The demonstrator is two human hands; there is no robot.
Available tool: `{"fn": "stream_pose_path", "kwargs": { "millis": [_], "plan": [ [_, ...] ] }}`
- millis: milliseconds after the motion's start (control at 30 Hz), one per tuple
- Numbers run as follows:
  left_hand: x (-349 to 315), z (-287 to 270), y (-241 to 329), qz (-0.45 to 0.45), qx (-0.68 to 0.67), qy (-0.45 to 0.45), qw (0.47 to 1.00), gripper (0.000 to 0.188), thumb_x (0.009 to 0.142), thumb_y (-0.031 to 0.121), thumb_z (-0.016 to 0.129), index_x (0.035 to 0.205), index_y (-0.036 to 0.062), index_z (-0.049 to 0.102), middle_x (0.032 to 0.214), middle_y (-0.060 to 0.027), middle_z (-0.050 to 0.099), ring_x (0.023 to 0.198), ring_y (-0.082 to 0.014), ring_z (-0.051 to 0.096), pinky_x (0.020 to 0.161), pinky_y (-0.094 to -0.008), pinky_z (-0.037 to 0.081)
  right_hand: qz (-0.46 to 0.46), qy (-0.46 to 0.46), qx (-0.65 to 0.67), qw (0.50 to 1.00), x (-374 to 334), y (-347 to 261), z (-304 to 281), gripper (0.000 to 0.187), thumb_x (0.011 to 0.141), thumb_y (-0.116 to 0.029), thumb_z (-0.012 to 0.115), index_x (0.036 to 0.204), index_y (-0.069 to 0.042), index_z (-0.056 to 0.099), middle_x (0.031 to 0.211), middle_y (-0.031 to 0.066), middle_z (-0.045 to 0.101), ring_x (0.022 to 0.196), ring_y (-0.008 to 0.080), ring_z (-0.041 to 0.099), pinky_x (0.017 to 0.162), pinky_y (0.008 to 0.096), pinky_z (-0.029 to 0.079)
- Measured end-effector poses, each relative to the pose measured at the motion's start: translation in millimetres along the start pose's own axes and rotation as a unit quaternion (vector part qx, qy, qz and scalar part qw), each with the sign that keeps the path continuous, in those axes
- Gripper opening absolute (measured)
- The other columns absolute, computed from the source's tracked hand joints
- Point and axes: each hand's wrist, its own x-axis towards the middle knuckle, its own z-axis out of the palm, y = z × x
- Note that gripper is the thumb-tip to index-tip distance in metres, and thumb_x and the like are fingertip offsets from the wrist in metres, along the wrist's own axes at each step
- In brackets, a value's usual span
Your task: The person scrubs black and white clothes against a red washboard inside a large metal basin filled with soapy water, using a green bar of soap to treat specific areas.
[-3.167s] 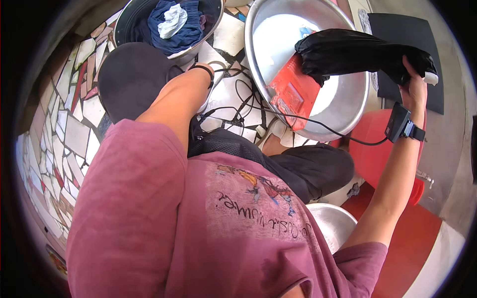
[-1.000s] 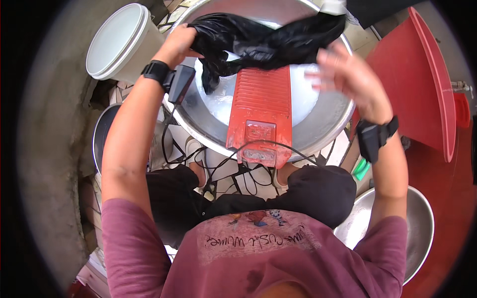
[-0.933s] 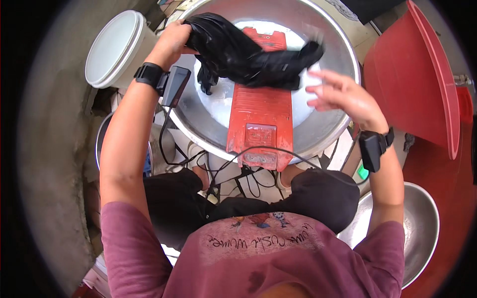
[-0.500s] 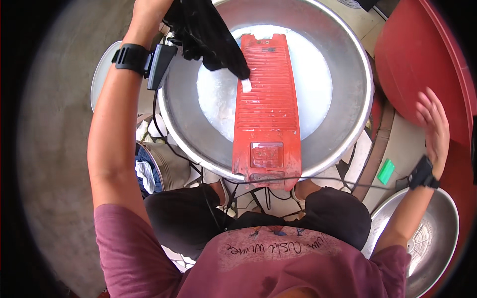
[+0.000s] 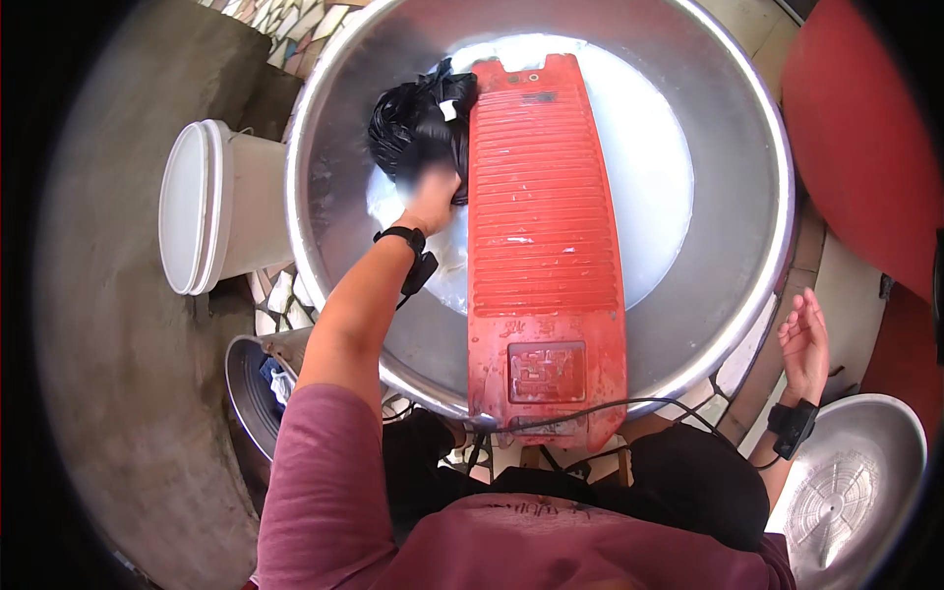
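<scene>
The black cloth [image 5: 401,120], dangling a moment ago, now sits bunched inside the metal basin [image 5: 733,211], just left of the red washboard [image 5: 541,211], thus down beside the ridges; the left hand [image 5: 433,200] touches it, grip too blurred to tell, while the right hand [image 5: 805,349] is empty, fingers extended.

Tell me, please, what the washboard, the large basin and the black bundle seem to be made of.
Washboard: probably hard plastic, slightly glossy; red, with moulded-looking ridges.
Large basin: metal, perhaps aluminium or steel; smooth grey wall, bright reflective rim.
Black bundle: thin and shiny, with wrinkles catching light; slick synthetic fabric or plastic film, I cannot tell which.
</scene>
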Motion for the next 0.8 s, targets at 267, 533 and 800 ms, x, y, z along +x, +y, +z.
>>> {"fn": "stream_pose_path", "kwargs": {
  "millis": [267, 533, 800],
  "plan": [
    [42.9, 1.4, -25.9, -0.281, 0.023, -0.018, 0.959, 0.049, 0.079, 0.019, 0.049, 0.128, 0.0148, 0.044, 0.135, -0.0117, 0.033, 0.124, -0.0339, 0.030, 0.103, -0.0412, 0.028, -0.003, 0.022, -0.033, 0.999, 15.7, -0.8, 6.1, 0.032, 0.091, -0.015, 0.051, 0.121, -0.004, 0.046, 0.102, 0.0041, 0.058, 0.077, 0.0082, 0.056, 0.067, 0.0216, 0.047],
    [-17.2, -48.3, 5.3, -0.088, -0.083, -0.324, 0.938, 0.057, 0.069, 0.025, 0.059, 0.118, -0.0029, 0.052, 0.121, -0.0229, 0.052, 0.117, -0.0340, 0.047, 0.097, -0.0397, 0.037, 0.009, 0.069, -0.049, 0.996, 7.6, 10.7, 13.3, 0.038, 0.089, -0.019, 0.054, 0.125, -0.009, 0.049, 0.106, 0.0016, 0.060, 0.081, 0.0078, 0.056, 0.073, 0.0230, 0.048],
    [-82.3, -237.9, -22.2, -0.086, -0.354, 0.224, 0.904, 0.037, 0.087, 0.013, 0.050, 0.121, -0.0033, 0.048, 0.109, -0.0123, 0.057, 0.097, -0.0190, 0.054, 0.087, -0.0292, 0.041, -0.197, 0.387, -0.237, 0.869, 17.6, 49.2, -140.6, 0.023, 0.085, -0.017, 0.057, 0.106, -0.006, 0.060, 0.085, -0.0003, 0.062, 0.074, 0.0071, 0.057, 0.066, 0.0198, 0.045]
  ]
}}
